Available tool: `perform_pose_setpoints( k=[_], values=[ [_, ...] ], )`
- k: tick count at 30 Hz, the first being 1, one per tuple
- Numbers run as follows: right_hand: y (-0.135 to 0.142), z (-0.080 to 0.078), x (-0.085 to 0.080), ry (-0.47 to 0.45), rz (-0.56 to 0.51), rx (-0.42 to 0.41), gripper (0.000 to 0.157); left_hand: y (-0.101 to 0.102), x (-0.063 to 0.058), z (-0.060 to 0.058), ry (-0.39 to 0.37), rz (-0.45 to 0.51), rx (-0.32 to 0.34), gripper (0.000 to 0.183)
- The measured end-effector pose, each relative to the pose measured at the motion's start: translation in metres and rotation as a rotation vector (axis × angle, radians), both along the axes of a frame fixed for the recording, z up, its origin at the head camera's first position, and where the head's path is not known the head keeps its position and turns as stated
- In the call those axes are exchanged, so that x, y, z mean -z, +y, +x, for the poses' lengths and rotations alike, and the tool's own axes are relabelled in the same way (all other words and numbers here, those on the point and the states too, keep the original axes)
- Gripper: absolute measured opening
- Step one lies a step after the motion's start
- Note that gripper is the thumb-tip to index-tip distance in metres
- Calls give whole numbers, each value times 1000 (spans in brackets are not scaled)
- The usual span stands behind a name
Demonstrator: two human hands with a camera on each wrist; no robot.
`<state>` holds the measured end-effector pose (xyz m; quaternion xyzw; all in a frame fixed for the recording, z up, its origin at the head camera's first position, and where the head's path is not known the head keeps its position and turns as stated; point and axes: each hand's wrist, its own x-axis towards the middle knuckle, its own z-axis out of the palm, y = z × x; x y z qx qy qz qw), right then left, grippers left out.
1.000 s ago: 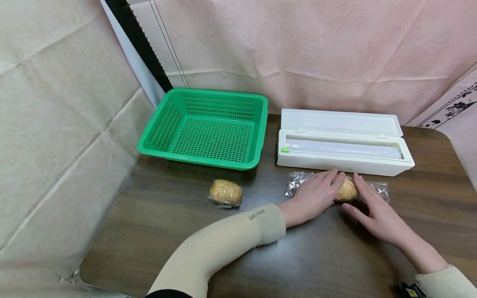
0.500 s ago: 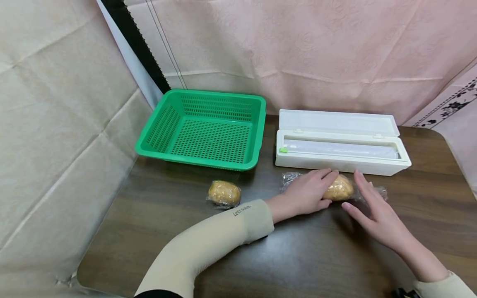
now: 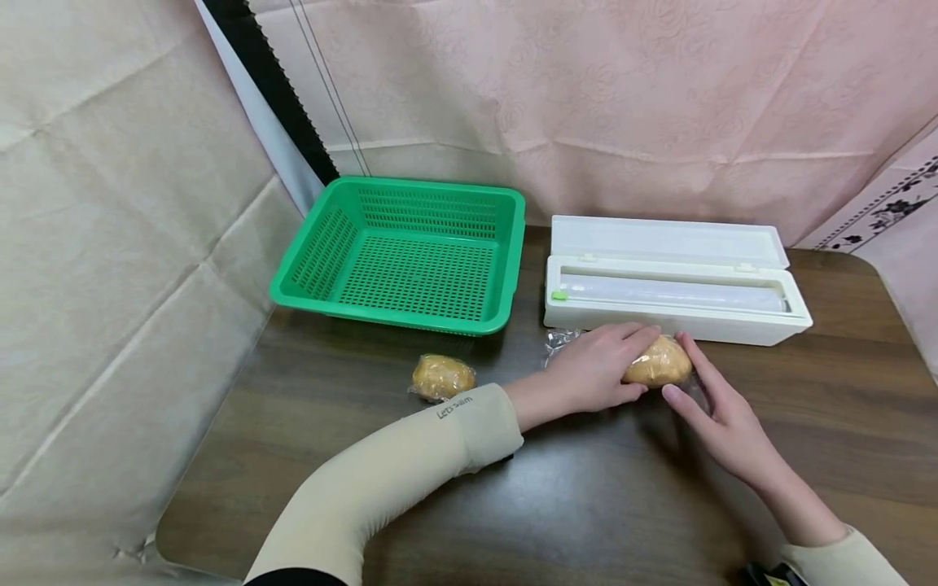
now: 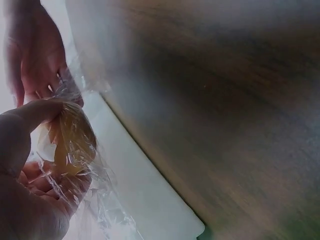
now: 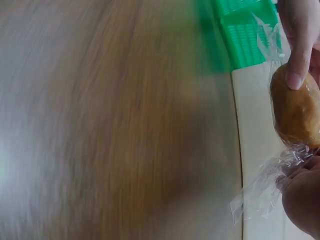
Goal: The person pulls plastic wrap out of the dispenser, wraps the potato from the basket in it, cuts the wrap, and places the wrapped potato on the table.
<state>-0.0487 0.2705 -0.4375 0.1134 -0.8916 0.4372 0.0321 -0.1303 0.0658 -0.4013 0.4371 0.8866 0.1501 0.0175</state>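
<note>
A golden-brown oval bread roll (image 3: pixel 658 362) in clear plastic wrap sits between both hands, in front of the white box. My left hand (image 3: pixel 597 368) grips its left end; in the right wrist view the thumb lies on the near side, with fingers behind. Loose wrap (image 3: pixel 560 342) sticks out beyond that hand. My right hand (image 3: pixel 721 415) is at the roll's right end, thumb and index finger around the gathered wrap (image 5: pixel 297 154). In the right wrist view a tail of wrap hangs below the roll. The right hand's other fingers are partly hidden.
A second wrapped bread roll (image 3: pixel 443 377) lies on the wooden table (image 3: pixel 586 505) to the left. Behind it stands a green basket (image 3: pixel 399 316). The white plastic-wrap dispenser box (image 3: pixel 674 321) is at the back right, lid up, with a roll of film (image 3: pixel 670 291) inside.
The wrapped roll has shifted left and appears slightly raised in the left hand. The right hand has moved left, up to the roll's right end, and the wrap there is gathered in.
</note>
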Motion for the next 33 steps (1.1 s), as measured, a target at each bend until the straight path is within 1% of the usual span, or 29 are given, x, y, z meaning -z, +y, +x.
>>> perform_pose_setpoints(
  k=[3, 10, 16, 19, 22, 26, 29, 33],
  values=[
    [-4, -1, -1, -18, -96, -8, 71, -1, -3, -1, -13, 7, -7, 74],
    [-5, -2, -1, -4, -174, -20, 68, -2, -4, -2, -22, 3, -16, 73],
    [-2, -2, -3, 2, -342, -7, 62, -5, -5, -5, -13, 6, -15, 72],
    [-3, -2, -3, -16, -413, -4, 59, -6, -7, -6, -8, 10, -20, 72],
    [-8, -1, -4, -55, -475, -5, 56, -6, -10, -6, -6, 16, -20, 71],
    [-16, 1, -6, -123, -619, -26, 54, -3, -13, -5, 2, 4, -19, 72],
    [-21, 1, -7, -157, -756, -78, 55, -2, -14, -5, 8, -7, -21, 73],
    [-25, -1, -7, -173, -856, -133, 56, -3, -13, -5, 21, -2, -19, 74]
  ],
)
